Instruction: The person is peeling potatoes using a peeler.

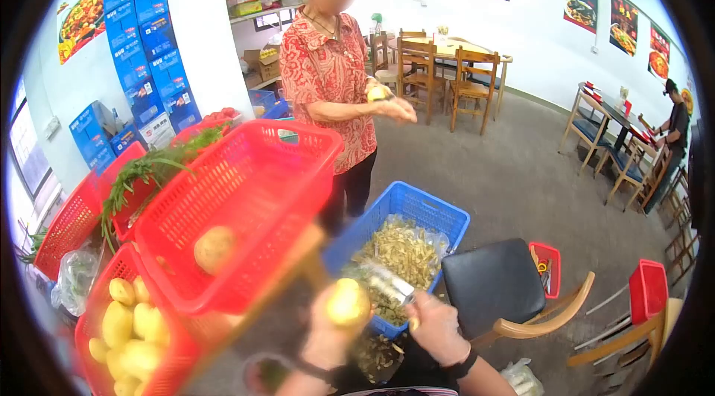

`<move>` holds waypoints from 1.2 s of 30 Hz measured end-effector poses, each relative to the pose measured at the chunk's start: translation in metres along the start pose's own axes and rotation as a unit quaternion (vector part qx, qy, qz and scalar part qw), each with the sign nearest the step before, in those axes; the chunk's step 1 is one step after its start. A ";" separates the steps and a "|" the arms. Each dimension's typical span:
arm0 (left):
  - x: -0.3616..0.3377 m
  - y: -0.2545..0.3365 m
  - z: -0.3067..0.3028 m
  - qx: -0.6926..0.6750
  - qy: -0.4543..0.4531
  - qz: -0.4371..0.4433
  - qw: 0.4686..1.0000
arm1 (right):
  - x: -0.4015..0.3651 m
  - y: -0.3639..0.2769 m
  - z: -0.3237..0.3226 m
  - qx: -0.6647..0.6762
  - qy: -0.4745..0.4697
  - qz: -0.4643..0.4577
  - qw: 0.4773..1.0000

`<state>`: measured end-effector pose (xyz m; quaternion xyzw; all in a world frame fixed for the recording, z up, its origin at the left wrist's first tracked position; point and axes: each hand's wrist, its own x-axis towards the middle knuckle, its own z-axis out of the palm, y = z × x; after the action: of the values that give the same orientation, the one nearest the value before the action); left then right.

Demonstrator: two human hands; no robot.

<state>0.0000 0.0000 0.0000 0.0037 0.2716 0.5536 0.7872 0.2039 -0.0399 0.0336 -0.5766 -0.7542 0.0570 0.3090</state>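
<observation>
My left hand (322, 333) is wrapped round a yellow potato (348, 304), holding it up at the near edge of a blue crate (447, 219). In my right hand (439, 327) is a peeler (393, 281) with a shiny metal blade, blurred by motion and pointing left towards the potato. Below both hands, the crate holds a heap of peelings (402, 251). To the left, an unpeeled-looking potato (214, 248) lies in a large red basket (246, 173). Several pale yellow potatoes (134, 329) fill a lower red basket (93, 318).
Across the blue crate stands a person (331, 76) holding a yellow-green piece. A black-seated chair (493, 288) is close on my right, with a small red basket (555, 269) of tools behind it. Green stalks (141, 173) lie over baskets at left. Scraps (376, 357) lie below my hands.
</observation>
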 end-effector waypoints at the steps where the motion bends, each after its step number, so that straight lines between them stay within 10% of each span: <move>1: 0.002 -0.002 -0.005 0.006 -0.014 0.008 1.000 | -0.009 -0.014 -0.003 0.034 0.023 -0.049 0.998; 3: -0.033 0.033 -0.031 0.055 0.024 0.018 0.998 | -0.033 -0.081 0.014 0.029 -0.081 -0.068 0.994; 16: -0.024 0.014 -0.028 0.047 0.004 -0.001 0.999 | -0.004 -0.022 0.007 0.023 -0.039 0.087 0.995; 22: -0.034 0.011 -0.013 0.009 0.038 0.019 0.999 | -0.014 -0.043 -0.001 0.093 -0.093 0.017 0.991; 27: -0.021 0.020 -0.039 0.099 -0.132 -0.018 0.986 | -0.001 -0.023 -0.002 0.072 -0.068 0.102 0.990; 36: -0.031 0.021 -0.027 0.086 -0.118 -0.002 0.989 | -0.001 -0.007 0.005 0.041 -0.069 0.126 0.989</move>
<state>-0.0374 -0.0271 -0.0039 0.1361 0.2234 0.5226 0.8115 0.1960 -0.0421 0.0322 -0.6485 -0.6921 0.1659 0.2698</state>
